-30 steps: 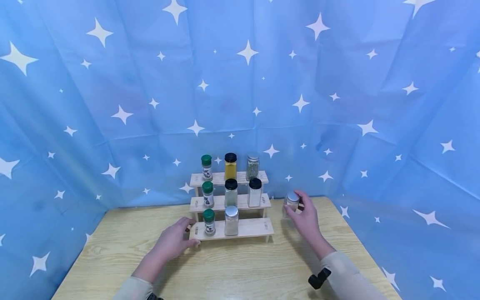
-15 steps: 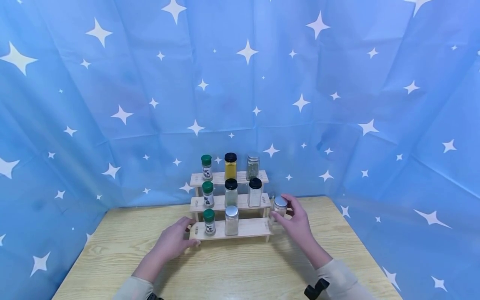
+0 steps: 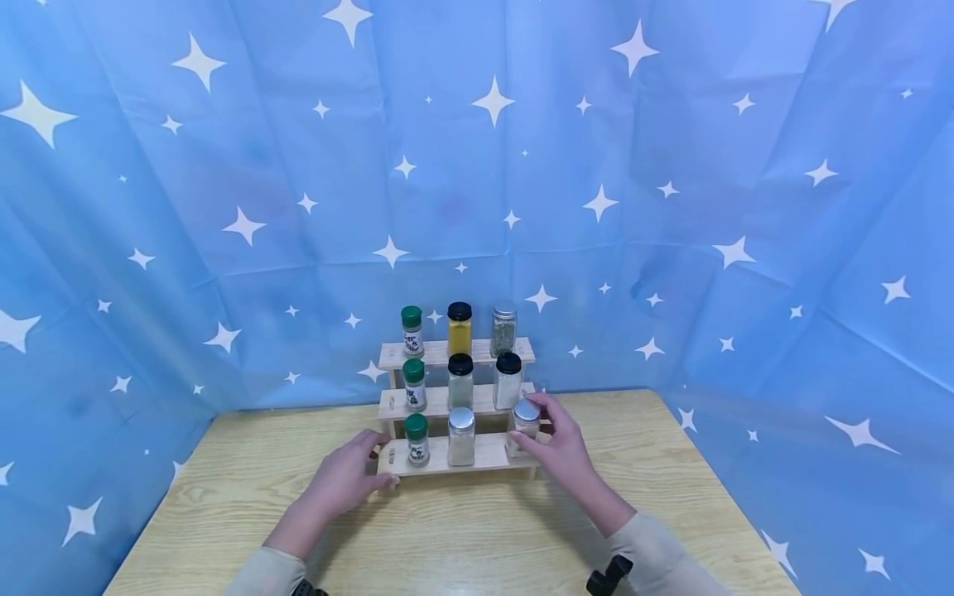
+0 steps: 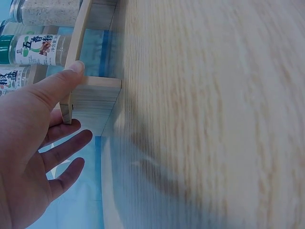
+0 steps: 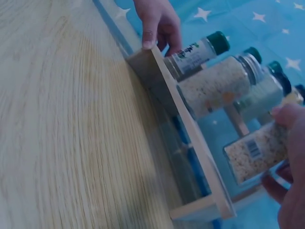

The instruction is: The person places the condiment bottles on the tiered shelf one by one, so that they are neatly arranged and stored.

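A three-tier wooden spice rack [image 3: 492, 449] bears several jars. My left hand [image 3: 346, 478] pinches the left end of its lowest shelf, thumb on the front edge and index finger behind; the other fingers hang free in the left wrist view. With thumb and fingers, my right hand [image 3: 562, 451] grips a silver-lidded spice jar [image 5: 255, 150] filled with pale flakes, over the right part of that shelf. In the right wrist view the jar's base appears slightly off the board. Beside it on the shelf stand another silver-lidded jar [image 3: 461, 437] and a green-capped shaker [image 3: 417, 440].
On the middle tier are a green-capped shaker [image 3: 414, 386] and two black-lidded jars, one of them white-filled [image 3: 508, 382]. The top tier bears a green-capped shaker [image 3: 412, 332], a yellow jar [image 3: 460, 331] and a herb jar [image 3: 503, 333]. A starry blue curtain [image 3: 477, 182] hangs behind the wooden table [image 3: 462, 538].
My right hand has carried the silver-lidded jar leftward, from beside the rack to over the lowest shelf's right end. The left hand has kept its place on the rack.
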Available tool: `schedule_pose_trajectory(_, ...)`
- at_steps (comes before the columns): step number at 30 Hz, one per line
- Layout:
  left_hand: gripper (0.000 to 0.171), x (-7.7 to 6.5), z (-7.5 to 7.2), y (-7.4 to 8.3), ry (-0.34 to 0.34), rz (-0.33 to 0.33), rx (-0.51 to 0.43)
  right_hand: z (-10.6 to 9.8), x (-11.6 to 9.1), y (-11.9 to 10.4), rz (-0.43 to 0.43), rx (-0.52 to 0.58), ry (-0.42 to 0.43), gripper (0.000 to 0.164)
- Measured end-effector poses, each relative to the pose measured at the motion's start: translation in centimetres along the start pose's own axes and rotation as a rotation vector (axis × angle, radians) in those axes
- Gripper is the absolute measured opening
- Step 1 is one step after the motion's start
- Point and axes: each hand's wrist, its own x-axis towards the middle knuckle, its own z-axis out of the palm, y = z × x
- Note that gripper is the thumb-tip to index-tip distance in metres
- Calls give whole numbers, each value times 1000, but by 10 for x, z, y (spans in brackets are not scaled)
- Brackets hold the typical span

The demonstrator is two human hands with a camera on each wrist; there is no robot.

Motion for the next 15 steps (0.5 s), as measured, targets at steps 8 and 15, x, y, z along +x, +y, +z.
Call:
schedule_pose_trajectory(8,72,-1,-1,0,5,5,-6,13,0,-2,-1,7,-11,65)
schedule_pose_trajectory(15,71,-1,-1,-2,10,25,-4,19,-2,-5,71,43,-14,64)
